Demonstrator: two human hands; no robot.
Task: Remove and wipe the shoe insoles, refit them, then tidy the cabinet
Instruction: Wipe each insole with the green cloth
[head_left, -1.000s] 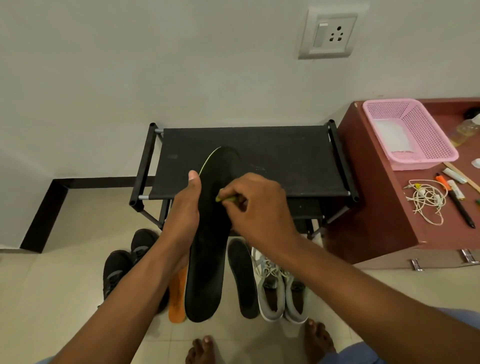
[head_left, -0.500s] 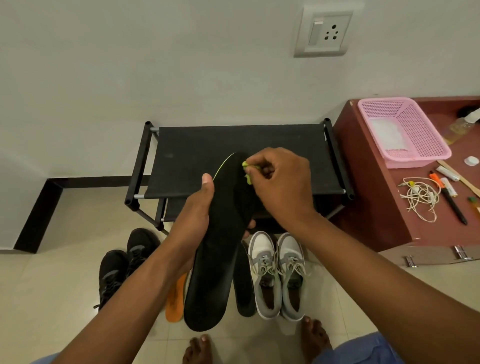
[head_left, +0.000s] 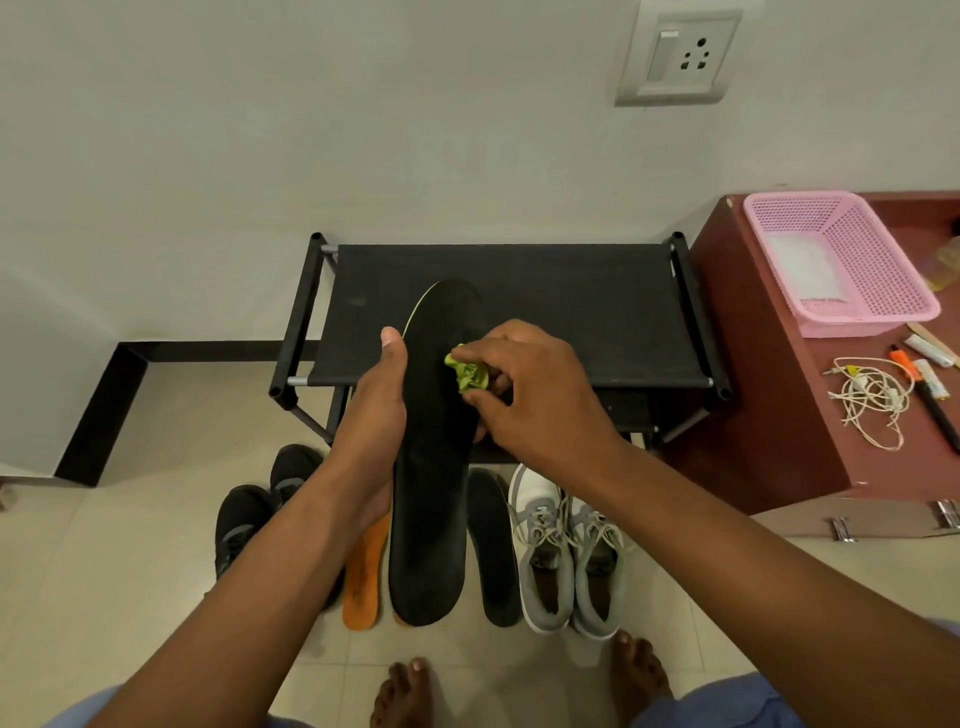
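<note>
I see the black shoe rack (head_left: 519, 312) against the wall; over it my left hand (head_left: 374, 415) grips a black insole (head_left: 431, 467) held lengthwise, fingers wrapped beneath, while my right hand (head_left: 524, 395) pinches a crumpled green cloth (head_left: 467, 375) onto its upper half

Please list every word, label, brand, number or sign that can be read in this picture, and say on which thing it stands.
No text can be read.
White tube on the red-brown cabinet: any print is too small and blurred.
Black insole, grey shoes, wall socket: no lettering shows.
</note>
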